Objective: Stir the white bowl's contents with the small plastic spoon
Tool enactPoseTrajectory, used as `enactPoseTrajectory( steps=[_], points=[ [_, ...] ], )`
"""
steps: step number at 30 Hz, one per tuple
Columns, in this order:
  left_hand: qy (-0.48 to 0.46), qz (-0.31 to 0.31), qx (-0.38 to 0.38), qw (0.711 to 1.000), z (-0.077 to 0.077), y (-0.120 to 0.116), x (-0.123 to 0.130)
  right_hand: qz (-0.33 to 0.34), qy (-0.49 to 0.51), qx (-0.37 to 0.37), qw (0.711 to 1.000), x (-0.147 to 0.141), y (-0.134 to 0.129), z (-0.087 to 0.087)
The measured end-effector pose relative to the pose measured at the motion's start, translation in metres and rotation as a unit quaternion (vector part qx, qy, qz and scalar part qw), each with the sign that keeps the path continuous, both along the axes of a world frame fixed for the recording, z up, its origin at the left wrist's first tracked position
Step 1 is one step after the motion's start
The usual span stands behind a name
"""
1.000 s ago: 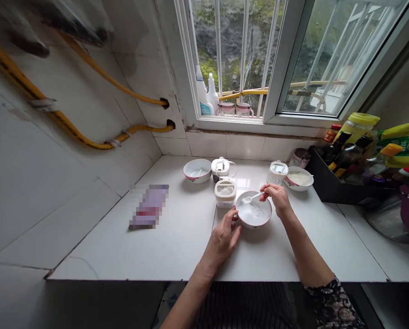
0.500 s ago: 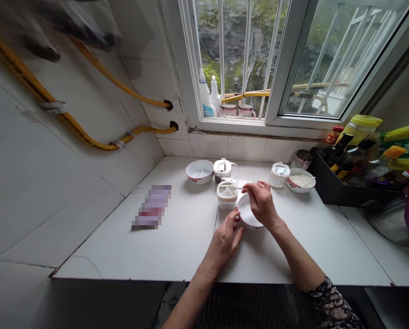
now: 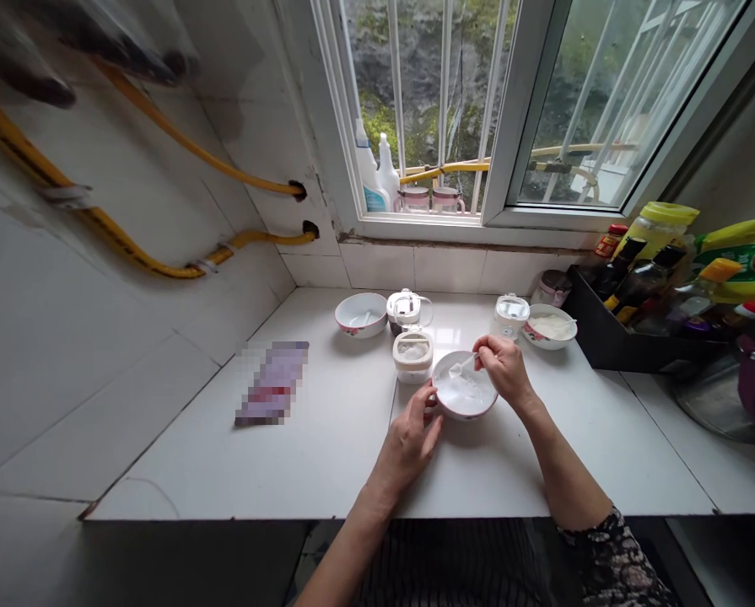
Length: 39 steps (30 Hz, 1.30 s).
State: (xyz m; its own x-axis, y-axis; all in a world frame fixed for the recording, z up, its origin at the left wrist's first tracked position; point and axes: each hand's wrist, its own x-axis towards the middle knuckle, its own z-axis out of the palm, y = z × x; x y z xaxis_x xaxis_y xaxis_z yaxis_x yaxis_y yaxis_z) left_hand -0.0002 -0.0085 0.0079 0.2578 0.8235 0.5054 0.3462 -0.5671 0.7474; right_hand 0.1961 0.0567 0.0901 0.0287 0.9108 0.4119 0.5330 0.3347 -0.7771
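Observation:
My right hand point(image 3: 502, 369) pinches the handle of a small white spoon point(image 3: 458, 369), whose head is over the bowl in front of me. That white bowl point(image 3: 469, 415) stands on the counter with white contents inside; whether they are powder or something wet I cannot tell. At the bowl's left side, my left hand point(image 3: 412, 434) grips the rim with its fingers. Just behind and left of the bowl is a lidded seasoning jar point(image 3: 413, 371) with pale contents showing at its top. A second jar point(image 3: 404, 308) with dark contents stands behind it.
On the white counter point(image 3: 326, 464), a bowl point(image 3: 360, 333) holding a spoon stands at the back left. Toward the right are another jar point(image 3: 511, 317), a bowl of pale contents point(image 3: 549, 341) and a black box point(image 3: 630, 350) of bottles. A blurred purple item point(image 3: 272, 384) lies left.
My right hand has moved right with the spoon, from above the seasoning jar to over the bowl. My left hand remains at the bowl's left rim. The view has shifted slightly.

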Motion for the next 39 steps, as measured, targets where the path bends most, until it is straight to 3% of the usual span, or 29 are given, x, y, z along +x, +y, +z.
enactPoseTrajectory(
  steps=[5,14,39],
  points=[
    [0.001,-0.001,-0.012,1.0,0.0,0.0,-0.001,0.035,-0.034,-0.038,0.998,-0.011,-0.001,-0.005],
    [0.003,0.0,0.0,1.0,-0.002,0.001,0.0,0.038,0.176,-0.145,0.973,-0.004,0.004,-0.007],
    [0.001,-0.002,0.041,0.999,-0.007,0.005,0.001,0.02,0.298,-0.148,0.943,0.006,0.014,-0.006]
  ],
)
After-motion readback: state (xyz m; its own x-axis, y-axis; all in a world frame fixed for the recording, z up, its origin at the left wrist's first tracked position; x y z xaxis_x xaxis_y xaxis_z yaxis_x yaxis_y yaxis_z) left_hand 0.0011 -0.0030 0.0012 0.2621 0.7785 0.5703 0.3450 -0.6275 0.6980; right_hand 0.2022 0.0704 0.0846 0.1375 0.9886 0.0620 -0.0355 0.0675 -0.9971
